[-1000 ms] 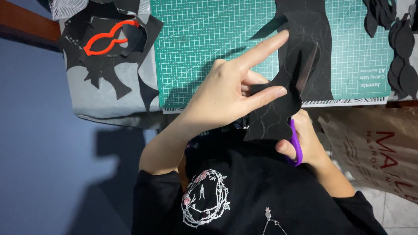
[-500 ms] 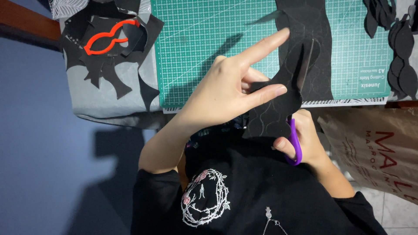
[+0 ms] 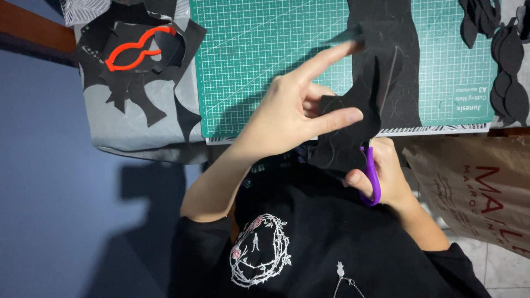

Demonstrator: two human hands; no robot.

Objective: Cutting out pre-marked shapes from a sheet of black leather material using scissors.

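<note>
— Holding what, exactly, in the left hand (image 3: 287, 113)?

— A piece of black felt (image 3: 353, 129), pinched between the thumb and the middle fingers near its left edge. The index finger sticks out straight, pointing up and to the right over the cutting mat, not touching the piece.

— And where does that felt sit?

— In the air, just past the near edge of the green cutting mat (image 3: 265, 60), above the person's black shirt (image 3: 309, 243). Its upper tip overlaps a larger sheet of black felt (image 3: 395, 49) that lies flat on the mat.

— The right hand (image 3: 386, 176)?

— Closed around purple-handled scissors (image 3: 371, 176) — fingers through the loop, right under the held piece. The blades are hidden behind the felt, so I cannot tell how far they are parted.

— Anything else around?

— Off to the left, on a grey cloth, a heap of black felt scraps (image 3: 138, 72) with a red outline template (image 3: 135, 48) lying on top. At the far right edge of the mat, a row of cut black shapes (image 3: 510, 77). A brown paper bag (image 3: 475, 187) stands just beside the right forearm
</note>
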